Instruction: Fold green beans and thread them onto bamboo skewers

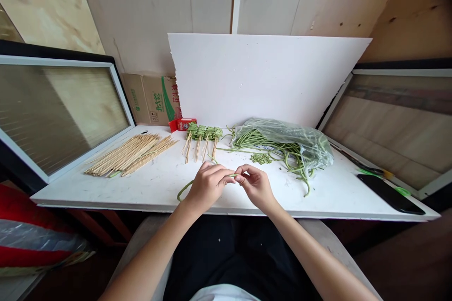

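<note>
Both hands meet above the front of the white table. My left hand (208, 185) is closed around a green long bean (181, 192), whose loose length curves out to the left. At the bean's other end, the thumb and fingers of my right hand (254, 185) pinch the tip. Behind my hands lie bundles of skewered bean pieces (205, 131), their stick ends pointing toward me. A small heap of short bean bits (261, 158) is just beyond my right hand. More long beans (254, 139) spill from a clear plastic bag (314, 143) at the right.
Many bamboo skewers (129, 153) lie on the left of the table (155, 193). A red box (183, 124) and a cardboard carton (151, 99) are at the back. A white board (271, 80) stands behind. A black phone (390, 193) lies near the right edge.
</note>
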`<action>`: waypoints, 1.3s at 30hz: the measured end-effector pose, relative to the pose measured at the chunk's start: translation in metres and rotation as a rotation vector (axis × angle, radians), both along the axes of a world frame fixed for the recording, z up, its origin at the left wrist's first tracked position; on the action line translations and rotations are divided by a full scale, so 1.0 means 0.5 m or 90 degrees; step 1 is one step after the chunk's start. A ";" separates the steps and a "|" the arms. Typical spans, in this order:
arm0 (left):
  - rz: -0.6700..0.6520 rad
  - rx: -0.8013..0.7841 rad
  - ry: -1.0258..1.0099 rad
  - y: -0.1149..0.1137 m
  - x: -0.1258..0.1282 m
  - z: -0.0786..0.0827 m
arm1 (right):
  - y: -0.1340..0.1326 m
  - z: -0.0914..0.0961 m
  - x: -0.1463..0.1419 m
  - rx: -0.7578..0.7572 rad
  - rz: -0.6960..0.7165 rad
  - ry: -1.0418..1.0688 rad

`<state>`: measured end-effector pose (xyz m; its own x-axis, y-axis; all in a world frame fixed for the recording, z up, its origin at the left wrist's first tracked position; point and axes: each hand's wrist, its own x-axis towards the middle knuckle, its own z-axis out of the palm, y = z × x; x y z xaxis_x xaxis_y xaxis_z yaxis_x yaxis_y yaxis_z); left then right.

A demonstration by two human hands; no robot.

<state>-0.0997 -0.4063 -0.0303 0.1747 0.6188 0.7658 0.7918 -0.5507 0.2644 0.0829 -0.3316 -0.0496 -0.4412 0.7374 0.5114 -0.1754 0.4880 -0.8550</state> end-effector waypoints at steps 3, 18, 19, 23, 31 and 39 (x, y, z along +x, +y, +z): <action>0.019 -0.025 -0.021 0.001 0.007 -0.002 | 0.004 -0.007 0.001 -0.003 0.008 0.009; -0.035 -0.008 -0.069 0.012 0.003 -0.019 | -0.001 -0.029 -0.014 -0.130 0.115 0.031; -0.037 -0.004 -0.062 0.014 -0.003 -0.018 | 0.003 -0.033 -0.015 -0.145 0.134 0.039; 0.006 0.007 -0.076 0.024 -0.055 -0.014 | 0.043 -0.045 0.001 -0.172 0.132 0.064; 0.027 -0.056 -0.195 0.042 -0.113 -0.013 | 0.253 -0.040 0.139 0.026 -0.344 -0.319; -0.034 -0.115 -0.140 0.058 -0.099 -0.052 | 0.356 -0.066 0.189 0.024 -0.476 -0.465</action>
